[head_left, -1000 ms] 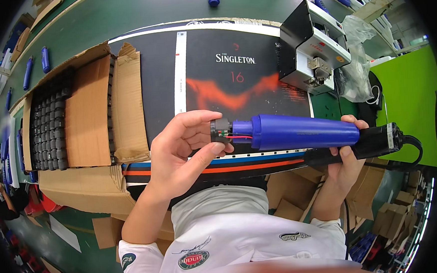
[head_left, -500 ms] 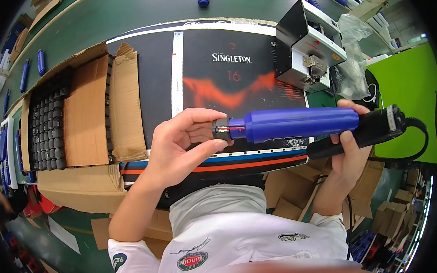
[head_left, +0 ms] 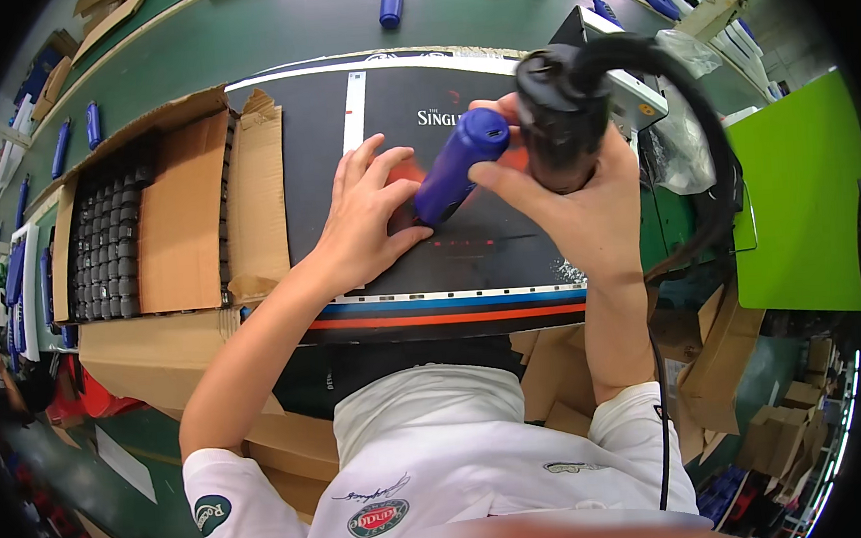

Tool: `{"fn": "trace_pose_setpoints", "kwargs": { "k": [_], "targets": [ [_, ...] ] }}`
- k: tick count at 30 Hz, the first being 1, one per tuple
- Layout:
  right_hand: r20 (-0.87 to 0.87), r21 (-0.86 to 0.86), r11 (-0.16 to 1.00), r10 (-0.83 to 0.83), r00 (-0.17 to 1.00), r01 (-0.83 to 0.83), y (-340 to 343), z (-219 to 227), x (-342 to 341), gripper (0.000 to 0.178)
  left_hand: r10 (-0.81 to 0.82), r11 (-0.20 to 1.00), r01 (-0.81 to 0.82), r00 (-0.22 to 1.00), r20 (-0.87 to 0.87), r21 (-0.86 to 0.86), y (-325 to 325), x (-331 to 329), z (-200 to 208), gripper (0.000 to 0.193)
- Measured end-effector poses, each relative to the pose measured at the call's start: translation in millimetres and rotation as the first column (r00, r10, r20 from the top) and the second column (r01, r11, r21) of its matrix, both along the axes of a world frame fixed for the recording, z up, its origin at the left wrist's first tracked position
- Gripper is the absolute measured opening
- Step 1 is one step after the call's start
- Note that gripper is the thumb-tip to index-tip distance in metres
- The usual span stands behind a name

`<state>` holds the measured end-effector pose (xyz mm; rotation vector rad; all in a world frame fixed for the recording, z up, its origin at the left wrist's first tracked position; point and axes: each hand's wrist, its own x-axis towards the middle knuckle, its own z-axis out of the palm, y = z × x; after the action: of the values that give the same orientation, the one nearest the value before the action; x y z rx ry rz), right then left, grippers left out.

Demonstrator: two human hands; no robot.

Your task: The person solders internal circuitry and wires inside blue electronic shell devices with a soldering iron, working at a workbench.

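Observation:
A blue cylindrical housing (head_left: 463, 160) stands tilted over the dark printed board, its capped end with a small slot facing up. My right hand (head_left: 584, 205) is closed, thumb and fingers pinching the housing near that upper end. The same hand also holds a black corded tool (head_left: 561, 113), upright against the palm, its thick cable looping off to the right. My left hand (head_left: 373, 208) has its fingers spread beside the lower end of the housing. Its thumb is close to that end, and I cannot tell whether it touches. The dark ring piece at the lower end is hidden.
A cardboard box (head_left: 183, 225) with rows of black ring-shaped parts stands left. The printed board (head_left: 355, 318) covers the bench before me. A black-and-white machine (head_left: 642, 98) sits behind the tool, beside a plastic bag (head_left: 680, 155) and a green panel (head_left: 801, 207). Another blue housing (head_left: 391, 0) lies at the back.
The housing has swung from level to steeply tilted, its capped end up. My left hand has opened from its pinch on the ring piece. The right hand has raised the black tool upright.

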<state>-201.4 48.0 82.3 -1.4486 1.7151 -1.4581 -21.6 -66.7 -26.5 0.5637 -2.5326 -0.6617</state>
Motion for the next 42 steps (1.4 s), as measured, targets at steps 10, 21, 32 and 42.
{"fn": "trace_pose_setpoints", "kwargs": {
  "k": [10, 21, 32, 42],
  "targets": [
    [0.012, -0.096, 0.986, 0.138, 0.99, -0.136, 0.4, -7.0, -8.0, 0.048, 0.23, 0.802, 0.214, 0.75, -0.62, 0.558, 23.6, -50.9, 27.3, 0.02],
    [0.505, -0.279, 0.949, 0.016, 0.863, 0.145, 29.4, -23.4, -64.8, 0.034, 0.124, 0.881, 0.175, 0.812, -0.57, 0.44, 28.5, -57.6, 16.4, 0.041],
    [0.949, -0.308, 0.894, 0.264, 0.173, 0.326, 70.3, -120.3, -90.1, 0.025, 0.136, 0.529, 0.413, 0.821, -0.554, 0.742, -34.0, -63.9, 48.2, 0.031],
    [0.98, -0.2, 0.923, 0.18, 0.088, 0.329, 73.3, -136.0, -80.9, 0.019, 0.084, 0.821, 0.131, 0.935, 0.345, -0.556, -198.5, -180.3, 39.0, 0.059]
  ]
}}
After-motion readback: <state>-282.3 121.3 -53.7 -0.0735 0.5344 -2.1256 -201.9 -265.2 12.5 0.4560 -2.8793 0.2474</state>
